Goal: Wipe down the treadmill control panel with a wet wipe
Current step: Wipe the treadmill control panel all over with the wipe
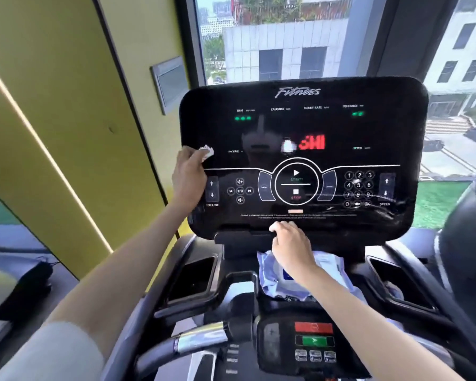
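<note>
At the head of the treadmill, in front of a window, the black control panel [302,127] stands tilted back toward the person. It is wider than it is tall, so its long axis runs left to right. Below its bottom edge a narrow ledge [239,239] juts out, and under that a pale blue pack of wipes [329,266] lies on the console tray, between the two cup holders.

The left hand [188,174] is raised against the panel's far left edge at about mid-height, just above the white dividing line and the incline arrows. Its fingers are curled round a small crumpled white wet wipe [207,151], which touches the glass just left of the word INCLINE.

The right hand [291,243] sits low at the bottom centre, knuckles up and fingers bent at the ledge. Whether it grips the ledge or only rests there I cannot tell. It carries no wipe.

What matters for the coming move is this: the wipe sits at the left end of the long axis, so nearly the whole panel lies to its right, including the readouts, the red display, the start and stop ring and the number keys. A stroke would likely run rightward along that axis, led by the left hand, the only one holding the wipe. The far right corner, where pale streaks show by the speed arrows, looks a long reach across the body.
</note>
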Motion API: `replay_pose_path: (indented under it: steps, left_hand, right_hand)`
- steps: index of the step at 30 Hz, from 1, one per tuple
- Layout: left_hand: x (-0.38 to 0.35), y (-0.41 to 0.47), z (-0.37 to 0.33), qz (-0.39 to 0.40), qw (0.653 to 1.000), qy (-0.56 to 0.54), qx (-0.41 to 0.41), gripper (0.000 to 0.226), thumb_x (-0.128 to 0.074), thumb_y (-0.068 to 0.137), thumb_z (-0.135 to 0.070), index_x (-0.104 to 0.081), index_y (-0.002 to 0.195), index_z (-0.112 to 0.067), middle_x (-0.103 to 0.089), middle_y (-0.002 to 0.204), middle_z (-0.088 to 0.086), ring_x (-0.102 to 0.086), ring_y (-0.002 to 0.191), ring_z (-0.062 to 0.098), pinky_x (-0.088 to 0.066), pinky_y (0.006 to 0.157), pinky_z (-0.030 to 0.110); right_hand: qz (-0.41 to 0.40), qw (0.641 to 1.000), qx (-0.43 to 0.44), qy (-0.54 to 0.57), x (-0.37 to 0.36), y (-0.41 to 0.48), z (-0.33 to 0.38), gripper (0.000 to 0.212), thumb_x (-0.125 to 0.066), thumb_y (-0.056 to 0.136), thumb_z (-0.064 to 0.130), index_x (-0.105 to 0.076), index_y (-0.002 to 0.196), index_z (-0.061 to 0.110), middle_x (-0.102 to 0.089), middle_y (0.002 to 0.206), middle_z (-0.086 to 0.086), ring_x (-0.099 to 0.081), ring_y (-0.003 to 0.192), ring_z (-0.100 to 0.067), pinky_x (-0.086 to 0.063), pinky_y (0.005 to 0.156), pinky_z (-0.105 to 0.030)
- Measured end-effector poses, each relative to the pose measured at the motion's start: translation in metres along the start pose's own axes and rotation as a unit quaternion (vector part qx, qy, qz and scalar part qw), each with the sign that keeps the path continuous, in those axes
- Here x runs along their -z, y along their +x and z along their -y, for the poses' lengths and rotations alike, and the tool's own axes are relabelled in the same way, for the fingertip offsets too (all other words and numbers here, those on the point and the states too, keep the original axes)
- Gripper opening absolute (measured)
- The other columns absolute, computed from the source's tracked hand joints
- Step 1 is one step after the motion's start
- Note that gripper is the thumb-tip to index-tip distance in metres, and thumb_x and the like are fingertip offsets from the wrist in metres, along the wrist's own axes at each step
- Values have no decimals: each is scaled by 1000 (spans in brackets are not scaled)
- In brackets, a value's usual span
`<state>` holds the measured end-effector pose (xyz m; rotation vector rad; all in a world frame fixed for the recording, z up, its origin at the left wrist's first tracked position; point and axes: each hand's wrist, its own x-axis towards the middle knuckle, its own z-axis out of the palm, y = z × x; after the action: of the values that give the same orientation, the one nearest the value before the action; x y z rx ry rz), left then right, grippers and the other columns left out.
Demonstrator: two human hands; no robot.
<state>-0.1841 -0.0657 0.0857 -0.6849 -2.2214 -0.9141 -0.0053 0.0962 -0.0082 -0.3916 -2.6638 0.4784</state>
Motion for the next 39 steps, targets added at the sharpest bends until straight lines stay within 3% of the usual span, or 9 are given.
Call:
replay_pose_path:
  steps: [4, 7, 9, 13, 16, 22, 26, 29, 39]
  left_hand:
    - [-26, -42, -9, 37, 998, 28, -30, 39, -50, 78, 11, -61, 107, -12, -54, 94, 11, -53, 84, 31, -50, 60, 40]
    - [-37, -81, -11, 174, 973, 18, -150, 39, -52, 76, 12, -64, 103, -13, -56, 93, 8, -56, 84, 27, -52, 55, 39]
    - [-29, -89, -10, 184, 966, -10, -180, 37, -53, 75, 13, -67, 100, -10, -57, 92, 10, -57, 79, 24, -51, 51, 32]
    - [-8, -55, -7, -46, 995, -13, 89, 29, -48, 86, 7, -64, 106, -8, -55, 98, 12, -55, 78, 27, -38, 56, 29]
    - [-13, -47, -10, -57, 965, 23, 256, 30, -42, 89, 5, -59, 108, -10, -53, 108, 11, -55, 86, 30, -35, 61, 31]
    - [-55, -99, -62, 104, 992, -66, 36, 24, -54, 81, 9, -65, 93, -8, -57, 92, 8, -58, 78, 25, -48, 66, 33]
    - [-29, -80, -47, -37, 977, -39, 205, 22, -48, 89, 3, -62, 102, -6, -54, 101, 7, -54, 82, 22, -38, 67, 25]
    - [-23, -73, -35, -45, 942, 6, 334, 26, -42, 87, 5, -58, 102, -9, -51, 108, 9, -50, 75, 23, -36, 64, 30]
    - [-98, -96, -139, -15, 923, -70, 378, 23, -47, 76, 6, -51, 95, -7, -48, 108, 12, -54, 86, 34, -32, 69, 29]
  right_hand:
    - [10, 1000, -10, -12, 0, 2, -1, 27, -45, 82, 1, -60, 102, 11, -62, 97, -1, -51, 99, -20, -43, 75, -31]
    - [22, 999, 11, -23, 0, 1, -6, 26, -48, 80, 1, -60, 101, 10, -61, 97, -1, -50, 98, -20, -45, 71, -32]
    - [23, 999, 20, -25, 2, 1, -8, 26, -48, 79, 1, -60, 100, 10, -61, 97, 0, -50, 97, -20, -45, 69, -32]
    - [6, 1000, 22, -15, 3, 3, -10, 26, -49, 78, 1, -63, 97, 11, -64, 93, 0, -53, 93, -20, -45, 68, -31]
    - [-7, 1000, 21, -13, 3, 6, -12, 24, -51, 76, 2, -65, 93, 12, -67, 90, 0, -57, 89, -22, -44, 69, -31]
    - [2, 999, 46, 18, 5, 9, -21, 24, -53, 74, 1, -67, 91, 10, -69, 92, -3, -61, 89, -27, -46, 71, -33]
    - [10, 997, 45, 57, 10, 13, -26, 25, -51, 74, 2, -69, 89, 12, -70, 93, -2, -63, 89, -28, -44, 72, -32]
    - [22, 996, 47, 75, 14, 15, -27, 27, -50, 77, 3, -68, 94, 12, -70, 98, -2, -63, 93, -27, -44, 77, -31]
    - [9, 994, 45, 95, 45, 8, -73, 28, -46, 80, -2, -64, 100, 6, -64, 103, -6, -55, 99, -26, -41, 76, -33]
